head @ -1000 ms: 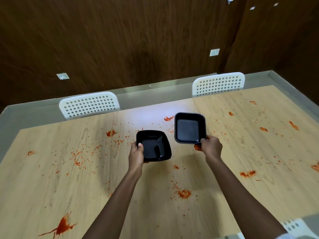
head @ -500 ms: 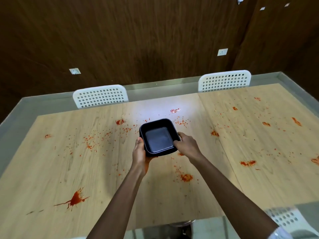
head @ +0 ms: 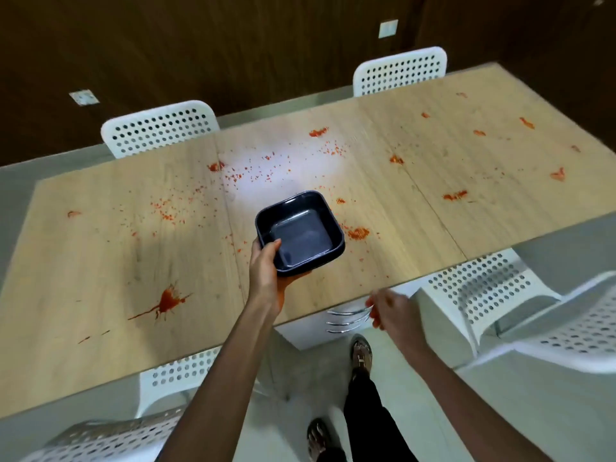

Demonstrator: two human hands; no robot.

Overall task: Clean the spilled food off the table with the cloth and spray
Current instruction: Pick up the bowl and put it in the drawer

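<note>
1. At the centre of the frame, the left hand (head: 266, 275) grips a dark square dish (head: 300, 233) by its near-left corner, thumb hooked over the rim and fingers curled beneath; a second rim showing under the first suggests two dishes nested, though that cannot be told for sure.
2. The dish is held above the wooden table (head: 100, 261), just in from the table's near edge, and is tilted slightly toward the camera; its inside looks bare.
3. Lower right of centre, the right hand (head: 388, 311) hangs just off the table's near edge, blurred, fingers loosely curled and holding nothing, beside curved metal bars (head: 346, 320) below the tabletop.
4. Both forearms reach up from the bottom of the frame, the left nearly straight, the right angled in from the lower right.
5. Red spilled food (head: 168, 301) lies across the table: a large splat at lower left, an orange patch just right of the dish, fine specks through the middle and scattered blobs toward the upper right.
6. No writing or brand can be read anywhere.
7. White perforated chairs (head: 160, 128) stand at the far side and at the near corners; sandalled feet (head: 361, 356) show on the pale floor below.
</note>
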